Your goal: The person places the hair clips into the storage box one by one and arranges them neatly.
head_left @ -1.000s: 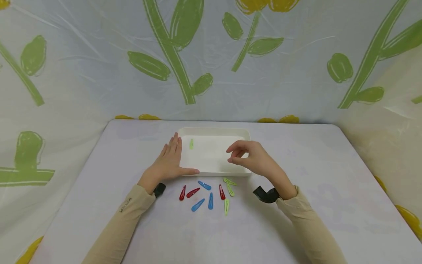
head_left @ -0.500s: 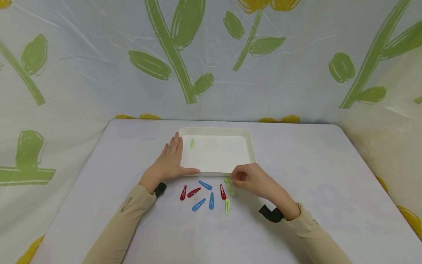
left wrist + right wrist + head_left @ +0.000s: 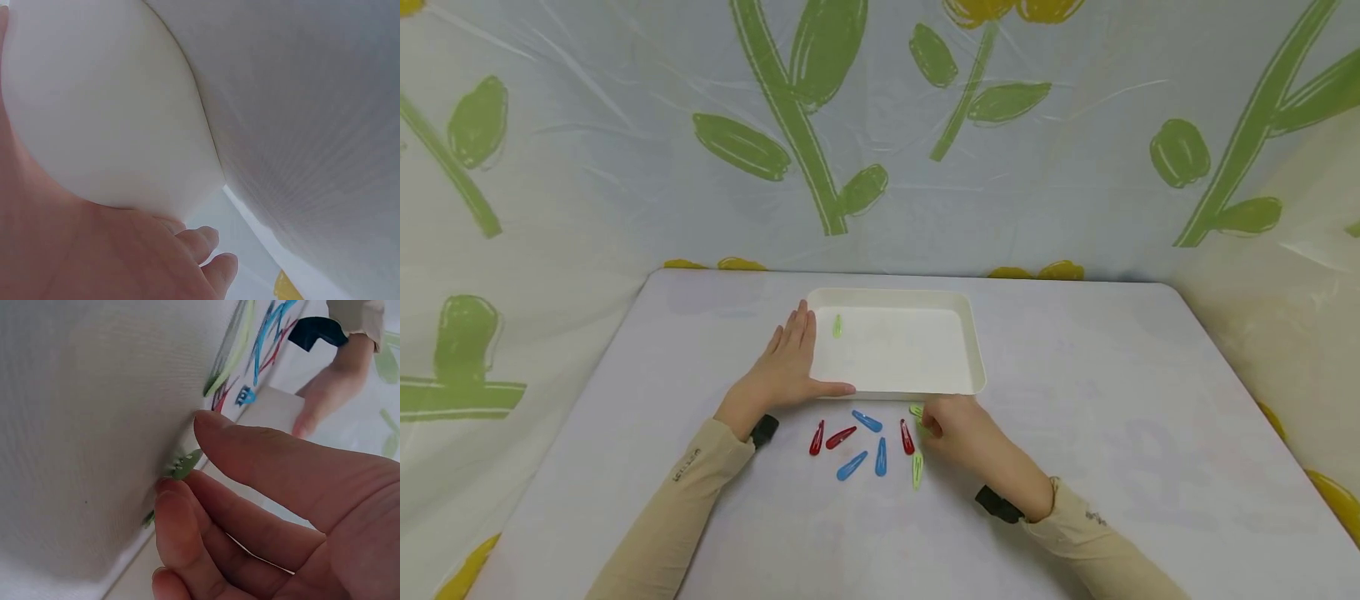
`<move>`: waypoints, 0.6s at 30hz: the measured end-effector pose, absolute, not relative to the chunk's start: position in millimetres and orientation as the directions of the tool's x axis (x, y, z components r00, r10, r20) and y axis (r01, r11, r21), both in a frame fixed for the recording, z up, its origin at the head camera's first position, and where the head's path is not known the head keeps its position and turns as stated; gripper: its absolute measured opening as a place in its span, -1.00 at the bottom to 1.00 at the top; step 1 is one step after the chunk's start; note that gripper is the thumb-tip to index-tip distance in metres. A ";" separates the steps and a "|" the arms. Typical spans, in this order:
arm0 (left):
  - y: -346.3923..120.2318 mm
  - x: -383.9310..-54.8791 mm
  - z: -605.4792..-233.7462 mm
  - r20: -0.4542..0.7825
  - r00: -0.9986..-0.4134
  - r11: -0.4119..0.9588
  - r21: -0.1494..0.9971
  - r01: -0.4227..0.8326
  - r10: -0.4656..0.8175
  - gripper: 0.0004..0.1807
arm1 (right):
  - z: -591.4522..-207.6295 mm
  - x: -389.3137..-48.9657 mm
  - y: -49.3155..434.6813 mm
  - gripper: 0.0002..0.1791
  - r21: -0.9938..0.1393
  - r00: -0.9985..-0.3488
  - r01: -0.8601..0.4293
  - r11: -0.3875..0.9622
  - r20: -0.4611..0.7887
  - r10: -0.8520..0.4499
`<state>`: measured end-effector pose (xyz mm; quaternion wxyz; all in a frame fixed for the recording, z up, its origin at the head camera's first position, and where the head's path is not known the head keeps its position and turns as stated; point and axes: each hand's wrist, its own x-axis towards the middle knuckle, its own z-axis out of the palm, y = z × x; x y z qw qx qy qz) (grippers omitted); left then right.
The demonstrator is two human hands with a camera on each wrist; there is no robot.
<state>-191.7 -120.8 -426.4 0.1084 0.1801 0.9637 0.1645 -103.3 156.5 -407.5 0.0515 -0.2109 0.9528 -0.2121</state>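
Observation:
My left hand [image 3: 778, 362] rests with straight fingers along the left side of a white tray [image 3: 895, 350], its thumb along the front rim. A green snap hair clip [image 3: 837, 326] lies inside the tray. Low at the table, my right hand [image 3: 966, 433] bends its fingers in front of the tray. In the right wrist view, a green snap clip [image 3: 186, 464] lies by the index fingertip, and the thumb stands apart from it. Another green clip [image 3: 149, 519] is partly hidden behind the fingers. One more green clip [image 3: 917, 470] lies nearer the table's front.
Left of the right hand lie red clips [image 3: 907, 436] and blue clips [image 3: 881, 457], loose on the white tabletop [image 3: 1097, 400]. A flower-printed curtain [image 3: 1000, 192] closes off the back and sides.
My right hand has come down from above the tray's right part to the green clips in front of it. My left hand keeps its place on the tray.

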 end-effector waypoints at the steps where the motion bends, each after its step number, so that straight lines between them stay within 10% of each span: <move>1: -120.5 -191.7 -425.9 -0.147 -0.912 0.880 0.359 0.312 0.384 0.61 | -407.8 -102.4 156.0 -0.78 -0.421 -0.909 -0.376 0.825 -0.008 -0.418; 18: -122.0 -192.6 -428.2 -0.138 -0.912 0.878 0.357 0.319 0.387 0.63 | -408.2 -96.2 153.4 -0.70 -0.351 -0.904 -0.411 0.841 0.036 -0.426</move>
